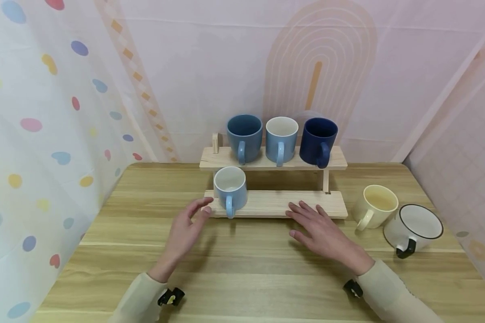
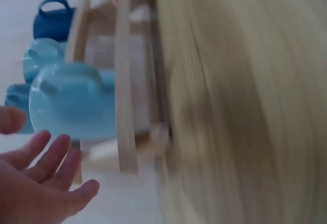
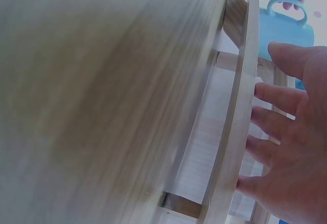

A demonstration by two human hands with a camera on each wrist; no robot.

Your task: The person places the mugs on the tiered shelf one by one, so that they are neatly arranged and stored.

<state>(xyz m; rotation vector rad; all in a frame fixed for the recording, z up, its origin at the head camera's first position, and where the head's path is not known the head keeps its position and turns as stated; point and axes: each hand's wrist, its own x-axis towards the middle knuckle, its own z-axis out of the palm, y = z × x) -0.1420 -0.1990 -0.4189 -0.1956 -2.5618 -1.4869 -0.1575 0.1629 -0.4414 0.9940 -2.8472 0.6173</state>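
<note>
A light blue mug (image 1: 236,197) with a white inside stands at the left end of the lower shelf (image 1: 272,204) of a two-tier wooden rack, its handle facing front. Just left of this mug is my left hand (image 1: 186,231), fingers spread and holding nothing; the left wrist view shows its fingertips (image 2: 61,145) close to the mug. My right hand (image 1: 321,231) lies palm down at the right half of the lower shelf, fingers straight. In the right wrist view its fingertips (image 3: 258,113) are right at the shelf's front edge, with nothing gripped.
On the upper shelf (image 1: 210,158) stand a grey-blue mug (image 1: 248,146), another light blue mug (image 1: 284,146) and a navy mug (image 1: 311,150). To the rack's right, a cream mug (image 1: 368,215) and a white enamel-style mug (image 1: 396,233) with black handle stand on the wooden table (image 1: 234,287).
</note>
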